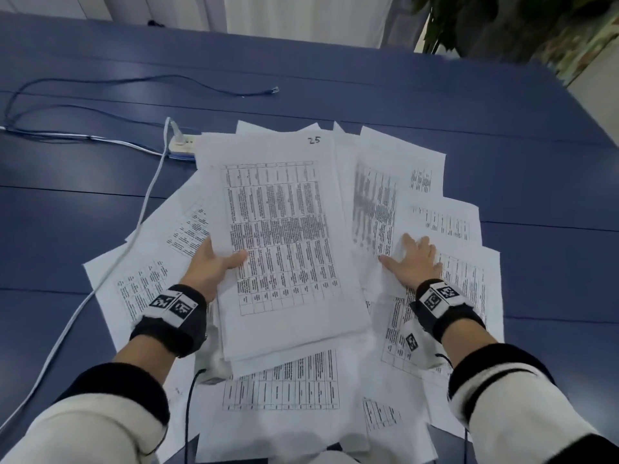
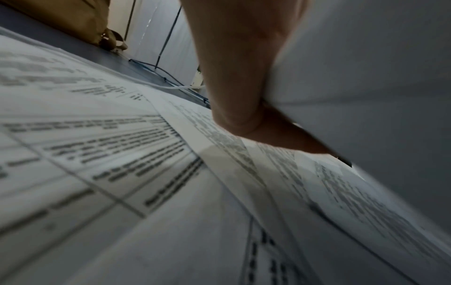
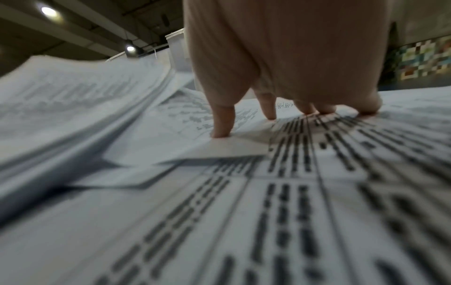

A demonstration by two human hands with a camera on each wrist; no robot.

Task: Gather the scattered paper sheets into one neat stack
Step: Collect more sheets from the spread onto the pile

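A thick stack of printed sheets (image 1: 281,236) sits raised at the centre, its top page marked "25". My left hand (image 1: 214,266) grips the stack's left edge, thumb on top and fingers underneath; the left wrist view shows the hand (image 2: 244,81) clamped on the pale underside of the stack (image 2: 366,77). Loose printed sheets (image 1: 445,229) fan out to the right, left and front. My right hand (image 1: 413,262) lies flat with spread fingers on the sheets at the right; in the right wrist view its fingertips (image 3: 220,131) press a page corner (image 3: 234,148).
The blue table (image 1: 402,95) runs far back. A white power strip (image 1: 182,144) lies just behind the stack's left corner, its white cable (image 1: 134,236) crossing the left sheets. A dark blue cable (image 1: 134,82) loops at the back left. Plant leaves (image 1: 502,25) hang at the top right.
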